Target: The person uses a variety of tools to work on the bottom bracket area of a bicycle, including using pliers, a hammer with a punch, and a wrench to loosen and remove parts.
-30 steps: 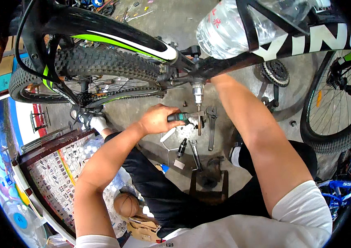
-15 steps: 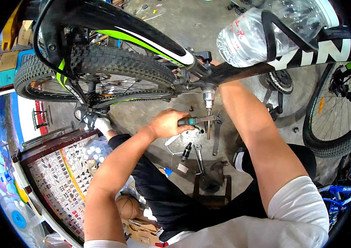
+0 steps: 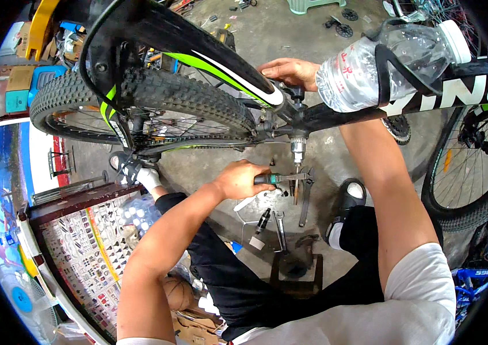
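My left hand (image 3: 246, 179) is closed round the handle of an adjustable wrench (image 3: 290, 179). The wrench's jaw end sits at the rod below a silver cylindrical tool (image 3: 298, 148), which is fixed at the bottom bracket of an upturned bicycle. Reaching past the bicycle's black frame, my right hand (image 3: 293, 73) has its fingers stretched out against the frame tube (image 3: 215, 52), above a black fitting (image 3: 296, 92); part of its forearm is hidden by a clear bottle (image 3: 350, 77) in a black cage.
The knobby rear wheel (image 3: 186, 98) stands at left, the front wheel (image 3: 468, 172) at right. On the floor lie a long flat wrench (image 3: 305, 204), a combination spanner (image 3: 279, 230) and a small black bottle (image 3: 263, 220). A low stool (image 3: 296, 284) is between my legs; a parts board (image 3: 83, 247) stands at left.
My right hand has come out from behind the frame joint to the far side of the tube, fingers now showing. My left hand stays on the wrench. The view has shifted slightly.
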A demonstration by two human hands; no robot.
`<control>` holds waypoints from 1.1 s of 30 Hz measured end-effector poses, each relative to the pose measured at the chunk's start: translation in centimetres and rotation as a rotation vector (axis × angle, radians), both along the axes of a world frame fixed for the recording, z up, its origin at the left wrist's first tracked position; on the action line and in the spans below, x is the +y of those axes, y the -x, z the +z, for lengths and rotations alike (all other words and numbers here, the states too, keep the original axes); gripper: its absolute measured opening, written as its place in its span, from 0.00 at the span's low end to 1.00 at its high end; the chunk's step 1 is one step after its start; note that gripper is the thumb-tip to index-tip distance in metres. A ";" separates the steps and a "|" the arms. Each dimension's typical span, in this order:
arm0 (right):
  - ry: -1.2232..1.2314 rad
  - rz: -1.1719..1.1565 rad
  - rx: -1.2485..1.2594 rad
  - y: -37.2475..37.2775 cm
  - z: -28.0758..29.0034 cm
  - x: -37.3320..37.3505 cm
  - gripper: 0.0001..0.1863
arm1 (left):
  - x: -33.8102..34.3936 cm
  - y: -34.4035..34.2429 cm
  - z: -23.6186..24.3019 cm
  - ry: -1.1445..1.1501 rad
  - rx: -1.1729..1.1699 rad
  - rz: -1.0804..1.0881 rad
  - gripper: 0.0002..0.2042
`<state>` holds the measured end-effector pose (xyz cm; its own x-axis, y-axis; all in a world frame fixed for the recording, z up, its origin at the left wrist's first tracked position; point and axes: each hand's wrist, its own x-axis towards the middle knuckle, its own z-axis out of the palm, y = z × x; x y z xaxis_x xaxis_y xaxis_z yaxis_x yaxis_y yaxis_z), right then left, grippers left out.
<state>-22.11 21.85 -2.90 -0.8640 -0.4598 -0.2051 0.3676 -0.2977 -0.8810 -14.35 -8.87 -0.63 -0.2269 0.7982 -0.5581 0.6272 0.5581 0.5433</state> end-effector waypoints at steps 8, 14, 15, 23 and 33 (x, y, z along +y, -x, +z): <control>-0.126 0.014 0.231 -1.7 2.6 1.3 0.35 | 0.2 -0.2 0.7 -0.057 0.039 -0.010 0.23; 0.030 -0.057 0.419 -3.8 0.4 3.7 0.33 | 0.1 -0.1 0.6 -0.039 0.023 0.000 0.22; 0.032 -0.111 0.442 -4.1 -0.1 4.1 0.31 | 0.1 -0.1 0.6 -0.014 0.016 0.005 0.22; 0.391 -0.577 0.255 -7.0 -3.3 3.8 0.30 | 0.0 0.1 0.8 -0.021 0.043 -0.012 0.21; 0.800 -1.232 -0.089 -11.2 -5.0 -1.0 0.32 | 0.3 0.2 1.1 0.022 0.010 -0.009 0.24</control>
<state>-10.89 20.88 -7.86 -0.7840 0.5269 -0.3283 -0.4308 -0.8425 -0.3234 -14.51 -8.54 0.47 -0.2254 0.7874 -0.5737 0.6372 0.5646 0.5246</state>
